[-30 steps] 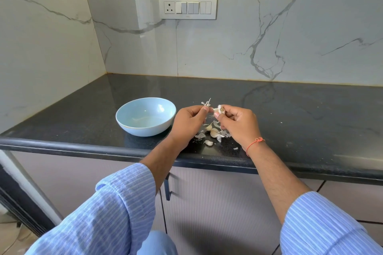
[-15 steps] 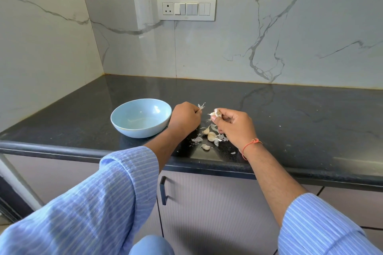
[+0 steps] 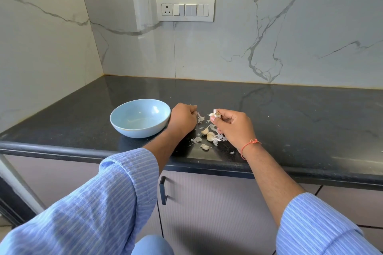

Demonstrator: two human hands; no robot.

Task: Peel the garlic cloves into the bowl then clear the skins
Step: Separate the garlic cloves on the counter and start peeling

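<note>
A light blue bowl (image 3: 140, 120) stands on the black counter and looks empty. Just right of it, my left hand (image 3: 182, 119) is curled, pinching a strip of papery skin (image 3: 200, 117) at its fingertips. My right hand (image 3: 232, 126) grips a garlic clove (image 3: 216, 113) between thumb and fingers, a short gap from the left hand. Under and between the hands lie three loose cloves (image 3: 209, 135) and several skin flakes (image 3: 196, 140) on the counter.
The black counter (image 3: 290, 113) runs wide to the right and ends in a rounded front edge (image 3: 62, 149). Marble walls close the back and left. A switch panel (image 3: 185, 9) is on the back wall. A cabinet door handle (image 3: 162, 190) sits below the counter.
My hands have drawn apart: the left hand pulled a strip of skin off the clove and moved left and down toward the counter. The right hand keeps the clove.
</note>
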